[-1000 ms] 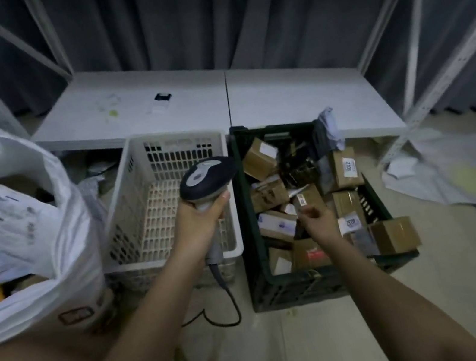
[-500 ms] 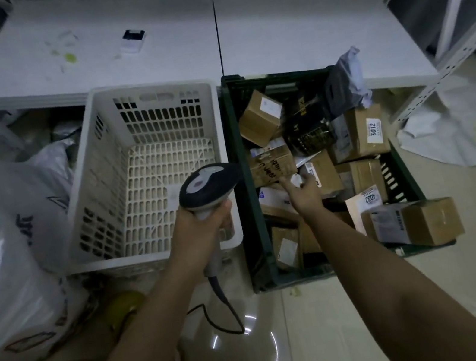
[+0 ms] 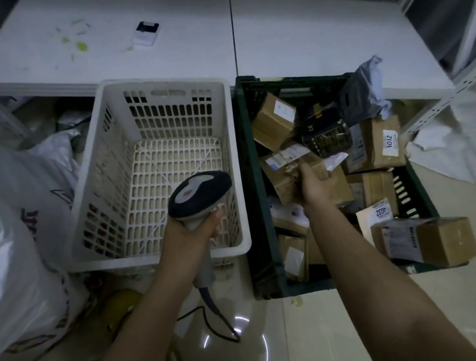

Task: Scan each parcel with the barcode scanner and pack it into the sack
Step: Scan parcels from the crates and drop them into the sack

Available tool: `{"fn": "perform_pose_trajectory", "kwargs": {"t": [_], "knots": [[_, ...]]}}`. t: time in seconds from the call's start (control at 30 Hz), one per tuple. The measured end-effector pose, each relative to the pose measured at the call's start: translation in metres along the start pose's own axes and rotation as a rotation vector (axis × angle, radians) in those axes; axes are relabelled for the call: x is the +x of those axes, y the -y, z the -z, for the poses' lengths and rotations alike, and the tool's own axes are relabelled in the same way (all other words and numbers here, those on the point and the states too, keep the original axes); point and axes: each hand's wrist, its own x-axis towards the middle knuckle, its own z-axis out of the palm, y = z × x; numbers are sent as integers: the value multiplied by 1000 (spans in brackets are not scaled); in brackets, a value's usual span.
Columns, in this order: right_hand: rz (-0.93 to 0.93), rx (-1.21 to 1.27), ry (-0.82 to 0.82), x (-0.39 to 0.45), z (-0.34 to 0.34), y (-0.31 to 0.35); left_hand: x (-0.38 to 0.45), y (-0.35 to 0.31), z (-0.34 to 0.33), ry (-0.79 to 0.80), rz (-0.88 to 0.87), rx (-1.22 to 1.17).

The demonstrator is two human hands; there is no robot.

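Parcels (image 3: pixel 380 146) filled the green crate (image 3: pixel 249 178) at three o'clock. The right hand (image 3: pixel 314 187) was closed around one brown parcel (image 3: pixel 286 183) inside it. The left hand (image 3: pixel 190 234) gripped the barcode scanner (image 3: pixel 198 194) above the white basket (image 3: pixel 233 149) near centre, its cable (image 3: pixel 219 314) trailing toward six. The white sack (image 3: pixel 1 269) bulged at nine o'clock.

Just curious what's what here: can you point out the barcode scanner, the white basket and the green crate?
barcode scanner (image 3: pixel 199 193): head view, top of its dark head.
white basket (image 3: pixel 160 81): head view, far rim.
green crate (image 3: pixel 249 178): head view, left wall.
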Motion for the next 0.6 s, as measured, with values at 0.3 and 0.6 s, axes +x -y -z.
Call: {"fn": "perform_pose_trajectory", "kwargs": {"t": [0.3, 0.6], "knots": [[239, 14, 203, -81, 100, 11, -34, -22, -6, -14, -66, 10], [545, -525, 401, -110, 88, 86, -55, -36, 2, 1, -125, -41]]}}
